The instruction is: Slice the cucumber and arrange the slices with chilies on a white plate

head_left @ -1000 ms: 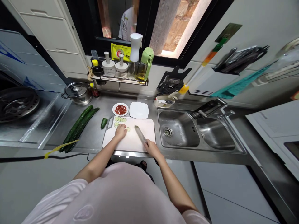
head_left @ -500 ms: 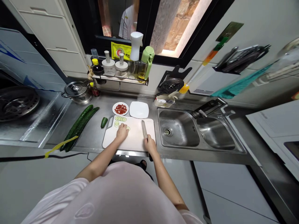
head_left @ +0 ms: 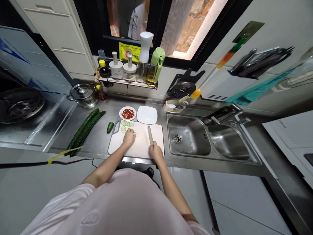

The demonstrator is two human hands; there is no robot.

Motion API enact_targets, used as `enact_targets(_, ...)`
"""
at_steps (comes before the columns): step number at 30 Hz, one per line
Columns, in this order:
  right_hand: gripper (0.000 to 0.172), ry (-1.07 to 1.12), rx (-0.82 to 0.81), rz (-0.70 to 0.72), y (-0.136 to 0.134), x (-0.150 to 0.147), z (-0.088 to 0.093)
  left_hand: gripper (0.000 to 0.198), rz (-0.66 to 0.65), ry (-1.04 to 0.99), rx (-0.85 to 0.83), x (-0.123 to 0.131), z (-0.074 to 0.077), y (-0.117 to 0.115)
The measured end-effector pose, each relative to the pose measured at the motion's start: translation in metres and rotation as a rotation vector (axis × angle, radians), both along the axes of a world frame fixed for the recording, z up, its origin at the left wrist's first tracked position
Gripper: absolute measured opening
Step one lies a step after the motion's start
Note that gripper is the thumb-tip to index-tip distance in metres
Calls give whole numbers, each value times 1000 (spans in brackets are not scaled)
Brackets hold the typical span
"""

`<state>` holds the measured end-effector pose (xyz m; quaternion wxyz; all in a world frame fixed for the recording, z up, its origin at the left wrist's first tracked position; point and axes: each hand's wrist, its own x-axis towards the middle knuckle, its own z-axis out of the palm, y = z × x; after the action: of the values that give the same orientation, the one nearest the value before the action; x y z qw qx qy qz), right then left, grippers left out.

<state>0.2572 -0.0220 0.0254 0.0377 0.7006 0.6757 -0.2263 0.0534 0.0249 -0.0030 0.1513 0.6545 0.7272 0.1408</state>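
A white cutting board (head_left: 141,147) with a grey handle end lies on the counter. Thin cucumber slices (head_left: 127,124) form a row near its upper left, with a few more just below. My left hand (head_left: 129,138) rests on the board, fingers curled down at a pale green cucumber slice (head_left: 135,134); the fingertips are partly hidden. On the right side, my right hand (head_left: 156,151) grips a kitchen knife (head_left: 150,134) by its handle, blade pointing away from me over the board. A cucumber end piece (head_left: 110,127) lies left of the board.
Behind the board stand a plate of chopped red pieces (head_left: 128,113) and a white square plate (head_left: 147,115). Two long cucumbers (head_left: 85,130) lie left, near a lidded steel pot (head_left: 84,95). A double sink (head_left: 188,133) is on the right. Bottles line a wall rack (head_left: 127,81).
The view has shifted slightly, so the surroundings appear a little further right. Both hands hold nearly the same places on the board, and the knife stays in my right hand.
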Motion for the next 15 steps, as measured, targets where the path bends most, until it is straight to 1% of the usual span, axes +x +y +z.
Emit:
enact_targets(4,32,-16,-10,6,-3,-3,1,18,8,-10,9,-1,0,1)
enact_targets(7,33,-19,-16,6,-4,-4,2,16,44,-42,1,-1,1,2)
enact_targets(12,35,-12,-41,-8,-4,-3,3,13,124,-185,-69,-3,0,5)
enact_targets(15,35,-9,-35,-7,-3,-2,3,15,160,-252,-87,-6,-1,6)
